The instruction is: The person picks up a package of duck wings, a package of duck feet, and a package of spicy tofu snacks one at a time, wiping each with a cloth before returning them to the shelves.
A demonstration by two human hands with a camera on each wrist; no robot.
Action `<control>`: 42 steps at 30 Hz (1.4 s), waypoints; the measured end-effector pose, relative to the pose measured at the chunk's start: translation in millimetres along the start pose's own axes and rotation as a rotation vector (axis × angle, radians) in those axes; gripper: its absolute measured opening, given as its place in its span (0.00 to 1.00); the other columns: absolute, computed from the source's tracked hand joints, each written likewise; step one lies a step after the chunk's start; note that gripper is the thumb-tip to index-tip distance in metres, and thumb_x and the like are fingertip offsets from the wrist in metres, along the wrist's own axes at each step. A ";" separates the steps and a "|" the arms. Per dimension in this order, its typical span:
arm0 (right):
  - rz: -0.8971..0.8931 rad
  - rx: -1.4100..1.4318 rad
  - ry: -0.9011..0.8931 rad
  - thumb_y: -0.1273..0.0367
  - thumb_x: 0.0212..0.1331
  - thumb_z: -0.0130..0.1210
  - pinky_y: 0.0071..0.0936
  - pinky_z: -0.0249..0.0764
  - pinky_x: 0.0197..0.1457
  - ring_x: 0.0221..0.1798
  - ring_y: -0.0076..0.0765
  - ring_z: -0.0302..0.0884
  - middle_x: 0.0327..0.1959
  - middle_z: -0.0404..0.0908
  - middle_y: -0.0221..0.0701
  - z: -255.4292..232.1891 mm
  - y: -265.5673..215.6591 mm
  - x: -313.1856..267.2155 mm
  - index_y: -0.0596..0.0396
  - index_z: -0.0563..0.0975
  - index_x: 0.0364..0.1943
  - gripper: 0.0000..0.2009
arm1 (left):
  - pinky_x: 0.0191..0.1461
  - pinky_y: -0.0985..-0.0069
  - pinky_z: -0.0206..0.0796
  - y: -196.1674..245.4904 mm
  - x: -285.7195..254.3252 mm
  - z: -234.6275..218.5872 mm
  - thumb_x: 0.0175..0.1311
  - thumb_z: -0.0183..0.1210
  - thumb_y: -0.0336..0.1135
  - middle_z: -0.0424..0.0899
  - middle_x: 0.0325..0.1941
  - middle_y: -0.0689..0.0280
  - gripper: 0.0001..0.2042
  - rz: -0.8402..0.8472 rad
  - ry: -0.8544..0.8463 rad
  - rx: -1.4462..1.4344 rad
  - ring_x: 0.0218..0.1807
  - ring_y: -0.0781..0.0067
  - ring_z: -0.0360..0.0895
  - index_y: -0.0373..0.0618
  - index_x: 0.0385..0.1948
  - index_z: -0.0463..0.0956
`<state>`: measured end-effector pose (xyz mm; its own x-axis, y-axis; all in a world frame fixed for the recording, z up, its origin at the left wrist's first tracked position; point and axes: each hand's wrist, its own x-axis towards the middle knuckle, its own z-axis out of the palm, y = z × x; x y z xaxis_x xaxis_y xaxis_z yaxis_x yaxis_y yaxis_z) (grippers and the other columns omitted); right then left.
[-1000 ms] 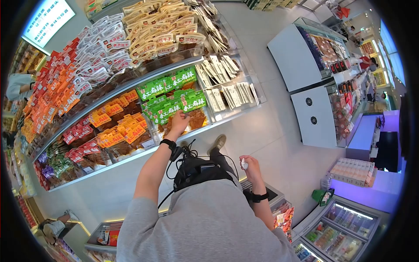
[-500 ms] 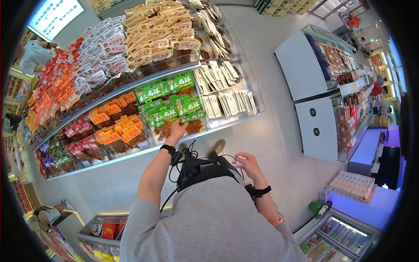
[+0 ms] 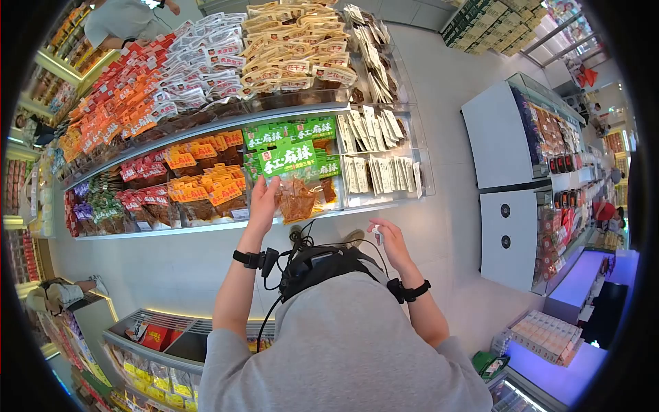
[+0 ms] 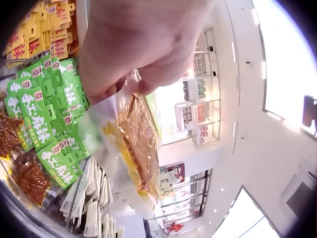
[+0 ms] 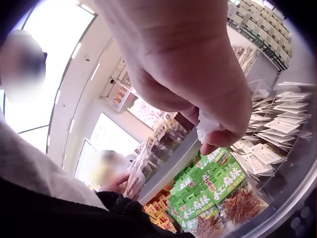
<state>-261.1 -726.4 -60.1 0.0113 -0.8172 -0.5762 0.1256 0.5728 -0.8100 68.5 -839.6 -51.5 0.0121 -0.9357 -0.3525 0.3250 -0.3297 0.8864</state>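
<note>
My left hand (image 3: 262, 207) pinches a clear snack packet (image 3: 298, 198) with a green header card and brown pieces inside, raised in front of the shelf. In the left wrist view, thumb and fingers grip the packet (image 4: 141, 144) by its upper edge, and it hangs tilted. Behind it, similar green-topped packets (image 4: 34, 116) fill a shelf bin. My right hand (image 3: 392, 244) stays in front of the body on the right, its curled fingers holding a small crumpled white piece (image 5: 207, 126) that looks like tissue or wrapper.
Orange-topped packets (image 3: 199, 192) lie left of the green ones, and cream-coloured packets (image 3: 374, 175) stand to their right. An upper tier (image 3: 295, 55) carries heaps of more packets. A white display cabinet (image 3: 504, 151) stands across the aisle at right. Another person (image 3: 127, 24) is at upper left.
My left hand has lifted a green-topped packet up from the bin, nearer to me. The right hand has stayed in front of the body with the white piece. The head view has shifted.
</note>
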 end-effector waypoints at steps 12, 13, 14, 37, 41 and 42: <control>-0.677 0.004 -0.008 0.80 0.59 0.57 0.27 0.71 0.59 0.55 0.33 0.75 0.54 0.75 0.36 179.5 -114.3 -33.7 0.63 0.80 0.47 0.11 | 0.62 0.73 0.66 106.1 -84.2 -42.9 0.75 0.48 0.35 0.77 0.57 0.66 0.17 -0.114 -0.066 -0.302 0.60 0.76 0.72 0.43 0.61 0.66; -0.676 0.001 -0.011 0.80 0.59 0.57 0.27 0.71 0.59 0.55 0.33 0.75 0.54 0.75 0.36 191.7 -120.9 -38.8 0.63 0.80 0.47 0.11 | 0.62 0.73 0.66 105.2 -87.2 -45.5 0.75 0.48 0.35 0.77 0.57 0.66 0.17 -0.113 -0.063 -0.306 0.60 0.76 0.72 0.43 0.61 0.66; -0.831 -0.199 0.024 0.81 0.57 0.59 0.26 0.72 0.55 0.51 0.33 0.76 0.51 0.76 0.34 203.0 -127.7 -43.8 0.60 0.81 0.44 0.11 | 0.62 0.73 0.66 105.0 -89.8 -48.2 0.75 0.48 0.34 0.77 0.58 0.65 0.17 -0.047 -0.078 -0.254 0.59 0.76 0.73 0.42 0.62 0.66; -1.250 -0.737 0.055 0.81 0.50 0.61 0.34 0.76 0.44 0.42 0.44 0.77 0.44 0.77 0.38 304.0 -137.1 -15.2 0.61 0.77 0.46 0.16 | 0.59 0.79 0.65 110.7 -115.6 -71.7 0.77 0.45 0.31 0.79 0.53 0.63 0.14 0.258 -0.115 0.169 0.54 0.79 0.74 0.37 0.59 0.66; -1.335 -0.794 -0.052 0.80 0.46 0.60 0.34 0.76 0.46 0.44 0.43 0.77 0.42 0.78 0.36 307.2 -141.8 -19.0 0.60 0.79 0.43 0.16 | 0.59 0.79 0.65 106.3 -113.0 -70.8 0.77 0.44 0.31 0.80 0.52 0.64 0.14 0.313 -0.073 0.191 0.53 0.78 0.75 0.37 0.59 0.66; -1.368 -0.784 -0.077 0.79 0.45 0.60 0.34 0.76 0.46 0.44 0.42 0.77 0.40 0.78 0.35 308.6 -137.0 -18.7 0.60 0.80 0.42 0.15 | 0.59 0.79 0.65 107.4 -111.7 -71.2 0.77 0.44 0.31 0.80 0.52 0.64 0.14 0.311 -0.072 0.191 0.53 0.78 0.75 0.37 0.59 0.66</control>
<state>27.6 -809.1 95.3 0.3752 -0.7100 0.5959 -0.4413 -0.7022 -0.5588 169.4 -761.6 61.8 0.0136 -0.9991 -0.0410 0.1336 -0.0388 0.9903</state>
